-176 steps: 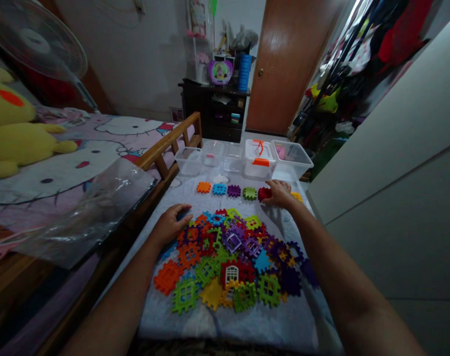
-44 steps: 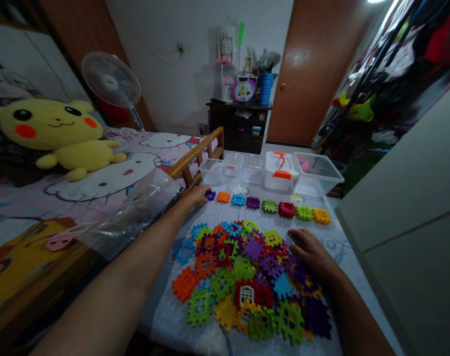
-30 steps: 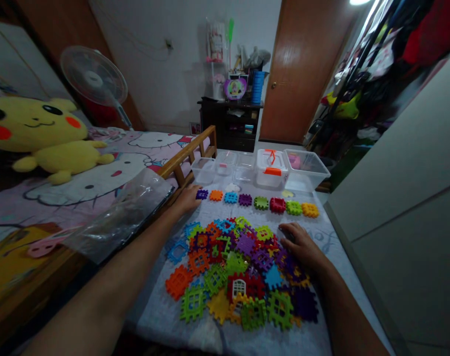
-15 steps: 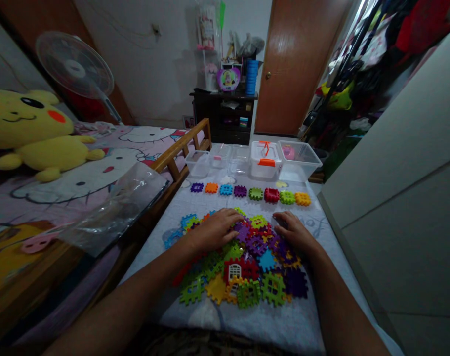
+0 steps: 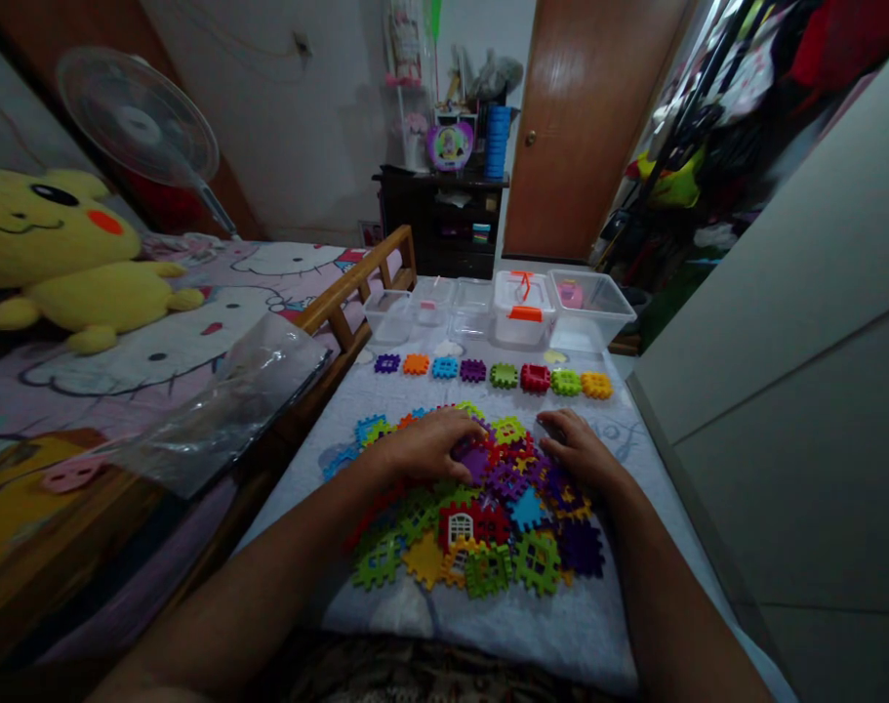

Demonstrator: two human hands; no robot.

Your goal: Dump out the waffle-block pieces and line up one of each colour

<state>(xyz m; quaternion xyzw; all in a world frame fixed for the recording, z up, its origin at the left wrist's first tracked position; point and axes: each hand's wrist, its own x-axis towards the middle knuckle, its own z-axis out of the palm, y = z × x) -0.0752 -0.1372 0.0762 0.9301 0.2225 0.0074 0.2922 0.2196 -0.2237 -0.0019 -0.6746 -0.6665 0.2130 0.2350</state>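
A heap of colourful plastic interlocking tiles (image 5: 488,566) with notched edges lies on the cloth-covered table before me. My left hand (image 5: 436,444) rests over the heap's left side, thumb and fingers apart. A purple tile (image 5: 475,463) lies beside its thumb and fingertips; whether they touch it I cannot tell. At the heap's right edge my right hand (image 5: 576,447) is open, fingers spread near purple tiles and the cloth. Nearer to me sit a red tile with a white window (image 5: 460,528), a light blue tile (image 5: 527,509) and a green window tile (image 5: 538,562).
Beyond the heap, several tiles stand in a row, from a dark purple one (image 5: 386,363) to a yellow one (image 5: 596,385). Clear plastic boxes (image 5: 590,308) line the far edge, one with an orange-handled lid (image 5: 523,293). A wooden bed rail (image 5: 356,278) borders the left; a white cabinet (image 5: 795,391) the right.
The whole view has shifted slightly upward. My left thumb and fingers have spread a little around the purple tile; my right hand stays nearly in place.
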